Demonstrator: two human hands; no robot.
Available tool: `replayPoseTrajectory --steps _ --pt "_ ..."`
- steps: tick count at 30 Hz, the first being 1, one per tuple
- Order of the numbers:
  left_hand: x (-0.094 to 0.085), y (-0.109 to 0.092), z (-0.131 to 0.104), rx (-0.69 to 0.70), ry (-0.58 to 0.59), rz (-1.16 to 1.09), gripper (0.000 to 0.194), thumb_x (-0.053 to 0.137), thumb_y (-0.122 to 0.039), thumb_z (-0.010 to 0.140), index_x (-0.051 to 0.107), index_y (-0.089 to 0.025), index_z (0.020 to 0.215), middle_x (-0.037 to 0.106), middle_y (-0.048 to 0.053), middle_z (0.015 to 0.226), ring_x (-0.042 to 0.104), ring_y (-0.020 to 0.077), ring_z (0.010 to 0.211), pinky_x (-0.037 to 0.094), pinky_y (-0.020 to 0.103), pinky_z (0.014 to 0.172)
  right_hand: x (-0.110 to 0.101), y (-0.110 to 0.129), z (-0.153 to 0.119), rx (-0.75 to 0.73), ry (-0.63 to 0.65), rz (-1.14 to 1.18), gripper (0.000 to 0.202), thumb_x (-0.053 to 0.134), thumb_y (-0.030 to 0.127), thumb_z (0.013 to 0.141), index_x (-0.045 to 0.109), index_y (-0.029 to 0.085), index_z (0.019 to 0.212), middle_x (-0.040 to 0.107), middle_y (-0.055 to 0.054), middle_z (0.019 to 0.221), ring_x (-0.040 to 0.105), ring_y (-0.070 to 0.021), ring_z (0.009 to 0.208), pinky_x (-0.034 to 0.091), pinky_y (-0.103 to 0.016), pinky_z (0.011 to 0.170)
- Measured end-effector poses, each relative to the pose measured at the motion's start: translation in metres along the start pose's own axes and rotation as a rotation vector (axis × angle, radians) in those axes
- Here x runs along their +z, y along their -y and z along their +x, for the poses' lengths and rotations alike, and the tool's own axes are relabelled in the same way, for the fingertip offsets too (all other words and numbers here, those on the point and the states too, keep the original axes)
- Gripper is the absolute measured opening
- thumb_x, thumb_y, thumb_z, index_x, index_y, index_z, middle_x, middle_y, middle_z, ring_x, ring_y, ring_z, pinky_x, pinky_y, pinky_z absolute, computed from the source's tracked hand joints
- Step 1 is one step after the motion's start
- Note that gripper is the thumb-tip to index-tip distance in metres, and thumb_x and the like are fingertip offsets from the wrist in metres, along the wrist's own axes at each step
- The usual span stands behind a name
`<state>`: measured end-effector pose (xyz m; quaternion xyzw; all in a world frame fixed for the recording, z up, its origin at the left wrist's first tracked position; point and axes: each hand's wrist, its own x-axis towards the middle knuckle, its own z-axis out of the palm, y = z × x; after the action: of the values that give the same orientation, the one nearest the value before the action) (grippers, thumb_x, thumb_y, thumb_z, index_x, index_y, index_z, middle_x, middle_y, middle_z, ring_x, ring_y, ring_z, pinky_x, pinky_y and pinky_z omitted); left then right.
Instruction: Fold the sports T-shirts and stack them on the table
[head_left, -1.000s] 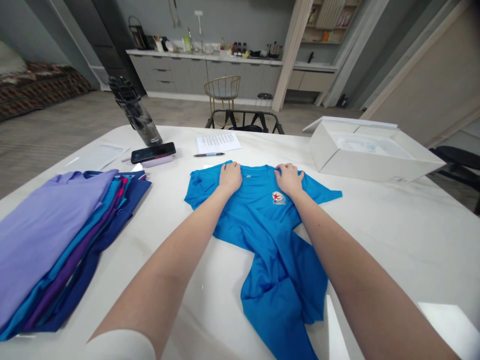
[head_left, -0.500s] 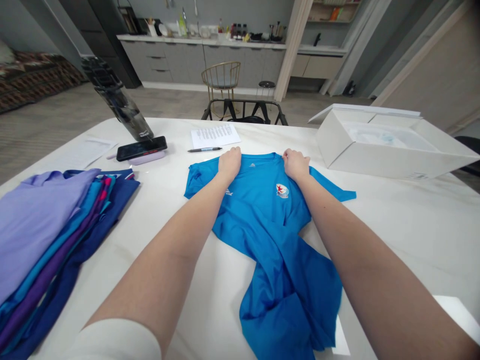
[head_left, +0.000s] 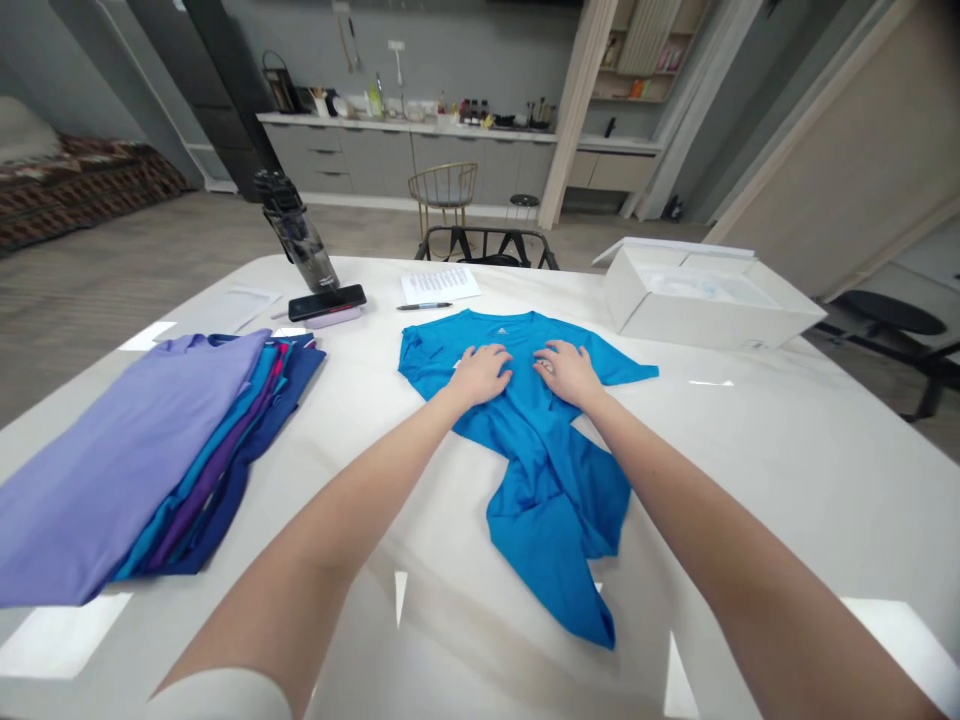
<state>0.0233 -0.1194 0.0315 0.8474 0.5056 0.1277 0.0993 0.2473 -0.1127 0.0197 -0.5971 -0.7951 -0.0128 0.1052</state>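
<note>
A blue T-shirt lies front up on the white table, its collar toward the far side and its lower half twisted and bunched toward me. My left hand rests on the left chest area, fingers spread over the cloth. On the right chest, my right hand lies with its fingers apart, partly covering the printed badge. Neither hand grips the fabric. Left of the shirt is a stack of folded clothes, with a lavender garment on top.
Beyond the shirt lie a pen and a printed sheet. A phone and a clear bottle stand back left. An open white box sits at the back right. A black chair stands behind the table.
Both hands have let go of the shirt's shoulders by the collar and moved toward me onto the chest. The shirt's lower part has shifted a little, and the camera view has tilted up.
</note>
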Motion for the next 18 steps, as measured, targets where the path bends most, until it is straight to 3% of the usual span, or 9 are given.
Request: replayPoseTrajectory --steps 4,10,14,18 --pt "0.002 -0.036 -0.035 0.212 0.131 -0.070 0.038 0.041 -0.026 0.097 0.068 -0.025 0.124 0.069 0.006 0.129 0.059 0.0237 0.123 0.034 0.047 0.115 -0.013 0.016 -0.058 -0.088 -0.031 0.110 0.026 0.054 0.033 0.099 0.077 0.025 0.107 0.070 -0.011 0.124 0.058 -0.0293 0.115 0.043 -0.047 0.100" --pt "0.007 -0.069 -0.080 0.236 0.128 -0.030 0.037 0.050 -0.024 0.090 0.068 -0.023 0.122 0.068 0.010 0.117 0.057 0.0274 0.117 0.036 0.048 0.108 -0.023 0.018 -0.118 -0.100 0.078 0.239 0.036 0.050 0.014 0.092 0.076 0.025 0.115 0.074 -0.004 0.118 0.060 -0.0255 0.107 0.045 -0.042 0.100" --pt "-0.003 -0.069 -0.104 0.188 0.046 -0.122 0.029 0.048 -0.014 0.083 0.071 -0.021 0.099 0.067 0.010 0.108 0.059 0.0258 0.112 0.041 0.042 0.104 -0.023 0.011 -0.132 -0.065 0.112 0.327 0.044 0.047 0.007 0.086 0.073 0.022 0.118 0.071 -0.006 0.120 0.061 -0.0229 0.109 0.047 -0.037 0.098" --pt "-0.018 -0.043 -0.139 0.210 0.043 -0.407 0.033 0.044 -0.009 0.069 0.071 -0.019 0.085 0.071 0.005 0.104 0.064 0.0211 0.100 0.048 0.031 0.094 -0.028 0.002 -0.137 -0.034 0.114 0.316 0.033 0.050 0.010 0.084 0.074 0.020 0.105 0.070 -0.007 0.117 0.063 -0.0220 0.106 0.047 -0.032 0.094"
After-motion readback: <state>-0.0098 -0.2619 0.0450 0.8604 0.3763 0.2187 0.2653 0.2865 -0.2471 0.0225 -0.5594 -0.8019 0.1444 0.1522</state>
